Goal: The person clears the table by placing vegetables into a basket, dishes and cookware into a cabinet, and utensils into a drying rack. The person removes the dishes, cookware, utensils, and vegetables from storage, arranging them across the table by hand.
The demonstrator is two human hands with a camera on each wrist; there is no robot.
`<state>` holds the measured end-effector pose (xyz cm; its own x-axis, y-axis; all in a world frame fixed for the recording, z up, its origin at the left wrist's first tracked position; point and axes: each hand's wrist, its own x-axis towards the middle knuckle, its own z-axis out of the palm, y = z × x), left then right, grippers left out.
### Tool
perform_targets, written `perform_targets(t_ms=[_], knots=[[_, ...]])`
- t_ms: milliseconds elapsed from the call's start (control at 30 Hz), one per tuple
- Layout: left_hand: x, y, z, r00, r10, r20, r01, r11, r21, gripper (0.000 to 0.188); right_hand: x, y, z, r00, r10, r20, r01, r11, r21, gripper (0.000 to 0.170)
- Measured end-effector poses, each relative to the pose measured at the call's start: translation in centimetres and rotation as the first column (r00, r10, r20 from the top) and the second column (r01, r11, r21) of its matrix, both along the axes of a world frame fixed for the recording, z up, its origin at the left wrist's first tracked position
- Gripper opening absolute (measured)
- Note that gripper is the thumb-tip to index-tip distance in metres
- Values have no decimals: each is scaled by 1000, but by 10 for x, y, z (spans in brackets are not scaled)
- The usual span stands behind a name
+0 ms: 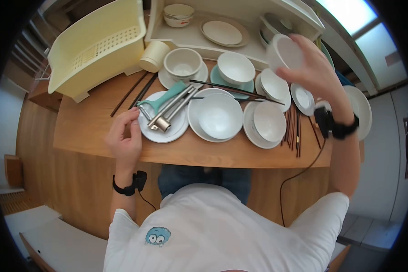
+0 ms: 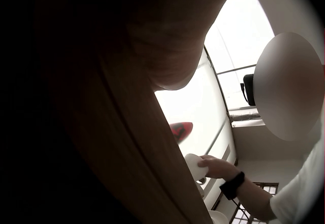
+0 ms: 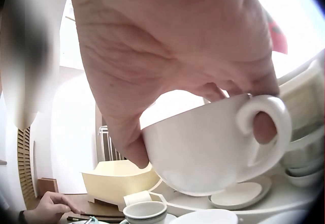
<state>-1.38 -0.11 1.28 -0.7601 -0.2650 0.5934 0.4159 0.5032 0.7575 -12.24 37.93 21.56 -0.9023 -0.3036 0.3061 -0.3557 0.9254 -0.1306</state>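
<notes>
My right hand point(image 1: 313, 68) grips a white cup point(image 1: 285, 52) above the back right of the table, near the stacked bowls. In the right wrist view the cup point(image 3: 198, 142) hangs between thumb and fingers, its handle on the right, a fingertip showing through it. My left hand point(image 1: 124, 136) rests at the table's front left, fingers bent loosely beside a white plate point(image 1: 167, 138). On that plate lie a green-handled peeler point(image 1: 161, 100) and a metal press point(image 1: 161, 121). The left wrist view shows the right hand point(image 2: 221, 168) holding the cup.
White bowls point(image 1: 220, 115) on plates fill the middle. Chopsticks point(image 1: 298, 136) lie at the right, others point(image 1: 131, 93) at the left. A yellow rack point(image 1: 95, 50) and a yellow cup point(image 1: 154, 56) stand back left. A pale shelf point(image 1: 204, 45) behind holds bowls point(image 1: 179, 16) and plates point(image 1: 222, 32).
</notes>
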Motion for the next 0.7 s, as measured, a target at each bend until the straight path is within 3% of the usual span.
perform_targets(t_ms=[33,100,167,233,367,467,500,567,700], knots=[[0,-1,0,1000,-4,11,4,1000,18,14,-26,-15,-5,995,68,-75,-67,998,11,87],[0,-2,1,1000,3,6,-3,1000,30,15,-72,-56,0,993,80,86,-85,994,61,91],[-1,-4,3,1000,0,-14,0,999,-38,16,-114,-95,-15,992,113,50,-115,993,41,93],[-2,-7,0,1000,4,-22,-4,1000,-7,16,-150,-131,-22,954,154,259,-169,985,36,92],[-4,-9,2,1000,-25,-20,24,998,-53,15,-208,-178,-70,938,250,239,-273,960,68,90],[-6,-10,3,999,-24,-47,22,999,-45,16,-227,-200,-97,910,388,144,-390,921,-13,85],[-7,-10,3,999,-17,-40,15,999,-45,16,-233,-203,-103,906,395,150,-397,918,-16,85],[-7,-11,3,998,-47,-48,44,998,-54,17,-223,-216,-99,905,180,386,-134,981,-142,89],[-8,-12,2,997,-63,-32,62,997,-50,17,-228,-226,-109,870,215,444,-153,973,-172,92]])
